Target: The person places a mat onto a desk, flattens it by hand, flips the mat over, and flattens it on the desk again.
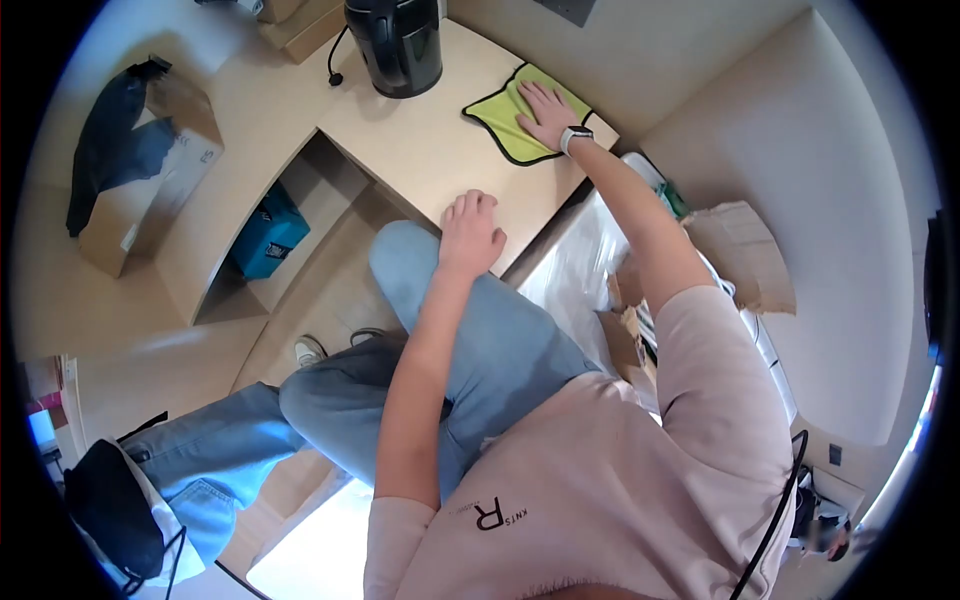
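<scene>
Pale pink short-sleeved T-shirt (600,490) lies nearest the camera, both arms reaching away from it. The right hand (548,116) lies flat with fingers apart, clamped on nothing, over the lime-green, black-edged square cloth (492,113); most of the uncovered fabric extends left, and no clear long axis shows. Nearer and farther left, well apart from the cloth, the left hand (470,232) rests with loosely bent fingers by the edge of the pale wood-toned counter (425,140). Beyond, left of the cloth, stands a glossy black kettle (412,75).
</scene>
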